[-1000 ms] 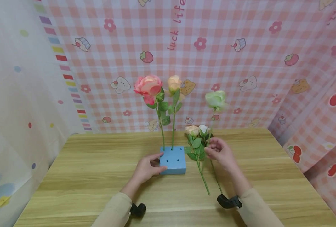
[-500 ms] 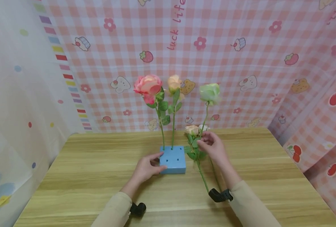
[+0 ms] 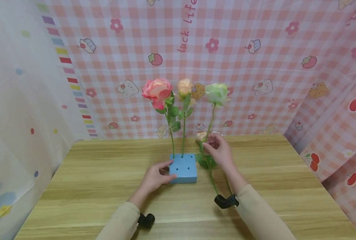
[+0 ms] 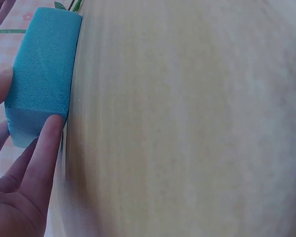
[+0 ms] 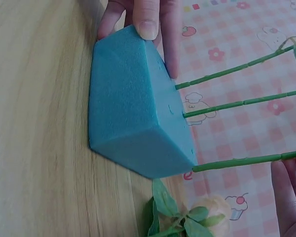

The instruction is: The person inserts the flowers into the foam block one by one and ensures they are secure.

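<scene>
While left fingers [image 3: 162, 165] steady the foam block [image 3: 183, 168], right fingers [image 3: 209, 145] pinched around the green rose stem [image 3: 211, 121].

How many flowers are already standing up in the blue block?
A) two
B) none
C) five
A: the pink rose and the peach rose stand with stems in the blue block; the right hand holds the green rose by its stem beside the block, its tip near a corner.
</scene>
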The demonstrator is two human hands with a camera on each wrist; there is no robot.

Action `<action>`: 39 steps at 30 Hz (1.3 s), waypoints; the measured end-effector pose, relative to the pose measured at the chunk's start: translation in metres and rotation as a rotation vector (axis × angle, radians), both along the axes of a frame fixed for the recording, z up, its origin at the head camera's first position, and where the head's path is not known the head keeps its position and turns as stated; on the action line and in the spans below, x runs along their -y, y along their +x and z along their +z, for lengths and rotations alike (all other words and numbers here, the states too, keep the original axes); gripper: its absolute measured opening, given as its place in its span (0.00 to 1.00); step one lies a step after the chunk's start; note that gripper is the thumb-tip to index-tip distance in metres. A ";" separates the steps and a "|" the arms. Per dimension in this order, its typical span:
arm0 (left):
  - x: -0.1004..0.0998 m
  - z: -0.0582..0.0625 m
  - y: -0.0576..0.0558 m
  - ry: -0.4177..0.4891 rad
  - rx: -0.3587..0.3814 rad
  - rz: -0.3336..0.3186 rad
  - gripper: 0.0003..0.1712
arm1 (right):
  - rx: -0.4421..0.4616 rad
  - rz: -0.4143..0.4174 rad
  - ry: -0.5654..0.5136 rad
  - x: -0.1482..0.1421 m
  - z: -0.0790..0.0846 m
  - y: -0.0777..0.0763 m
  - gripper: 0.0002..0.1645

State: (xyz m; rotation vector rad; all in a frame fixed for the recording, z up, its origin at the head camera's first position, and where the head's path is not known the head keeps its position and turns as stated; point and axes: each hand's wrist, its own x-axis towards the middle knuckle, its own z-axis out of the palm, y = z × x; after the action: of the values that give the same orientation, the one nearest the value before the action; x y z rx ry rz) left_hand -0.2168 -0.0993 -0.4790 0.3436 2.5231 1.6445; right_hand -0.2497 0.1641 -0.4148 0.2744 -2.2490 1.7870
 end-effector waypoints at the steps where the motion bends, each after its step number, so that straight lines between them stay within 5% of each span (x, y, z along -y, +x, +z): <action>1: 0.000 0.000 0.000 0.000 0.000 0.000 0.35 | -0.009 -0.004 0.006 0.002 0.001 0.000 0.17; 17: 0.000 0.000 0.000 0.002 -0.003 -0.013 0.35 | -0.114 -0.091 0.133 0.020 -0.007 -0.019 0.15; 39: 0.000 0.000 -0.001 0.004 -0.014 -0.009 0.35 | -0.162 -0.046 0.222 0.028 -0.014 -0.026 0.12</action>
State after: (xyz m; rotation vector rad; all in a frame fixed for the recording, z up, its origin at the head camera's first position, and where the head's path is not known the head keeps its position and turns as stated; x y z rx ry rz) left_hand -0.2179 -0.0990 -0.4794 0.3676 2.5241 1.6503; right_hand -0.2752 0.1357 -0.4288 0.3911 -2.3165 1.4369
